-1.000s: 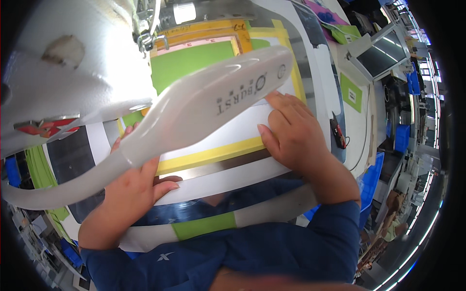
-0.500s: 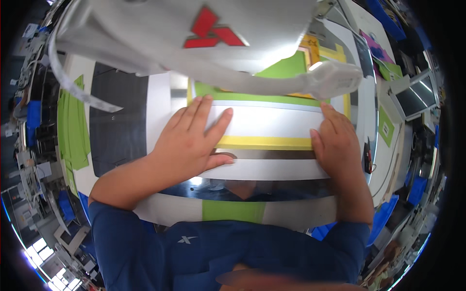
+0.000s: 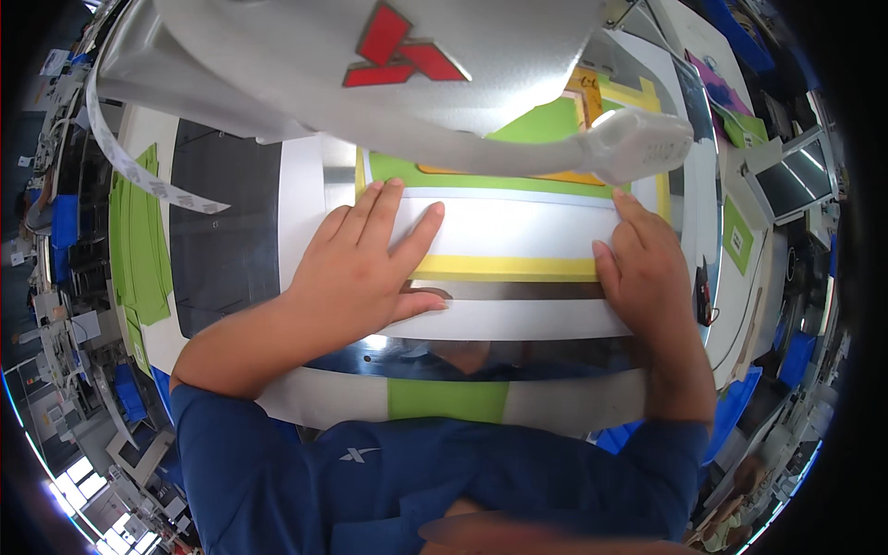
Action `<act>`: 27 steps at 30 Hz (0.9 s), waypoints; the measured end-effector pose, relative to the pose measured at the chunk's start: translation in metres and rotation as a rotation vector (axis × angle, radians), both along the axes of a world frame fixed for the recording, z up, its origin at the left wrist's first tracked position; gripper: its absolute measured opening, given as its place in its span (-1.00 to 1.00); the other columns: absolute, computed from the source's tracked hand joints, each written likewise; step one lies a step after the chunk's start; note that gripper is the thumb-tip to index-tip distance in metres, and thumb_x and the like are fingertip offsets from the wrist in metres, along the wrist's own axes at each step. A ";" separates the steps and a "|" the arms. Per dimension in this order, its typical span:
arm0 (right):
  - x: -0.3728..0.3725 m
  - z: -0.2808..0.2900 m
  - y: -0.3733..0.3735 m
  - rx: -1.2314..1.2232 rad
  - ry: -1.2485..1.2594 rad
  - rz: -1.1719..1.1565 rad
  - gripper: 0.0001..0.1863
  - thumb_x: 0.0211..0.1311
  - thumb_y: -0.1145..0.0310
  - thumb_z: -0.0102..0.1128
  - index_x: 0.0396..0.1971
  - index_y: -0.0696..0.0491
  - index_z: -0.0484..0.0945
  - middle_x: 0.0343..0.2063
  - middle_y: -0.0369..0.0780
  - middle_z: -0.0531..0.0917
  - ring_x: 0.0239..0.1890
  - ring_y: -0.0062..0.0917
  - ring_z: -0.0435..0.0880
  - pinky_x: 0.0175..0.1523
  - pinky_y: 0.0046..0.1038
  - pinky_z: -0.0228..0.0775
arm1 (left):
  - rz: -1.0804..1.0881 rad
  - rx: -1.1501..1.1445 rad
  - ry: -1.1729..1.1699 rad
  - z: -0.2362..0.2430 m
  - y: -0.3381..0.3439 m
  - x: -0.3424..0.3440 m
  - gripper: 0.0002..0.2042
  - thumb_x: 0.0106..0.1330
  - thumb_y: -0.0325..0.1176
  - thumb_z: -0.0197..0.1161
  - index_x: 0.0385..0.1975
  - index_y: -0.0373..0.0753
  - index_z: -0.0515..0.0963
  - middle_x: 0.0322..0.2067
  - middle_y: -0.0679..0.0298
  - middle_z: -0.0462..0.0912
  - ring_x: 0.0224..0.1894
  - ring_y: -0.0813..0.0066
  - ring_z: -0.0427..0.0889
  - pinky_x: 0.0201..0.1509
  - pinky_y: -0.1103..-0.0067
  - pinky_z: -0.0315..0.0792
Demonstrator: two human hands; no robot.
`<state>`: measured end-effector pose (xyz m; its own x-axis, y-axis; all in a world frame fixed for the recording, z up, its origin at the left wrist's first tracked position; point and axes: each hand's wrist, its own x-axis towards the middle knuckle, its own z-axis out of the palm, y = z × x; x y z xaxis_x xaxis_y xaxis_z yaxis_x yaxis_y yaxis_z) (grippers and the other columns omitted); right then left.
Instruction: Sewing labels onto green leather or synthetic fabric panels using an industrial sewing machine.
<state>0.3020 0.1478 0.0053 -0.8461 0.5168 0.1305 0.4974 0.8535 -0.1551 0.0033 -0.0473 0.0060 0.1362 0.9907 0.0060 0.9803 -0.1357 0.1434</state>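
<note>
My left hand [image 3: 361, 259] lies flat with its fingers spread. Its fingertips rest at the near edge of a green sheet of material [image 3: 499, 188], and the palm covers part of a white sheet [image 3: 513, 225]. On the opposite side, my right hand [image 3: 645, 268] presses down with outstretched fingers and its thumb apart, the fingertips at the green sheet's right corner. A yellow strip [image 3: 509, 268] borders the white sheet on the near side. An orange-yellow template [image 3: 592, 97] sits on the green sheet, partly hidden by the machine head. Neither hand grips anything.
A large grey machine head [image 3: 277, 55], apparently a sewing machine, overhangs the work. Its pale rounded arm [image 3: 643, 146] reaches over the sheets. Green pieces [image 3: 139, 240] are stacked at left beside a dark panel [image 3: 227, 231]. At right are a screen [image 3: 791, 180] and a small black-and-red tool [image 3: 703, 296].
Both hands keep their places on the sheets. Only a very slight shift of the whole view shows.
</note>
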 end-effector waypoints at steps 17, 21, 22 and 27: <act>0.005 -0.014 0.003 0.095 0.135 0.080 -0.77 0.34 0.26 0.32 -0.27 0.15 0.64 0.10 0.10 0.70 0.12 -0.09 0.72 0.27 -0.10 0.48 | 0.130 -0.027 0.004 0.002 0.060 0.007 -0.17 0.43 0.14 0.28 0.57 -0.26 0.31 0.41 -0.28 0.37 0.48 -0.29 0.31 0.56 -0.02 0.10; 0.031 0.011 0.020 -0.025 0.229 0.037 -0.73 0.35 0.23 0.32 -0.24 0.18 0.64 0.04 0.03 0.72 0.04 -0.10 0.73 0.22 -0.13 0.50 | 0.154 0.026 0.063 -0.003 0.050 0.003 -0.16 0.42 0.05 0.32 0.54 -0.42 0.27 0.49 -0.15 0.35 0.53 -0.17 0.28 0.63 -0.01 0.02; 0.045 0.025 0.029 -0.099 0.175 -0.048 -0.71 0.37 0.21 0.31 -0.21 0.17 0.66 0.01 -0.02 0.72 0.02 -0.11 0.72 0.17 -0.18 0.53 | 0.175 -0.029 0.081 0.002 0.044 0.001 -0.16 0.41 0.01 0.34 0.53 -0.47 0.26 0.53 -0.11 0.31 0.56 -0.13 0.26 0.66 -0.01 -0.03; 0.160 0.011 0.124 -0.244 0.185 -0.613 -0.74 0.36 0.25 0.37 -0.16 0.15 0.67 -0.20 -0.11 0.76 -0.13 -0.22 0.75 0.04 -0.27 0.56 | 0.162 0.012 0.128 0.005 0.021 -0.015 -0.18 0.42 0.00 0.32 0.52 -0.46 0.26 0.52 -0.10 0.34 0.58 -0.12 0.25 0.67 0.00 -0.04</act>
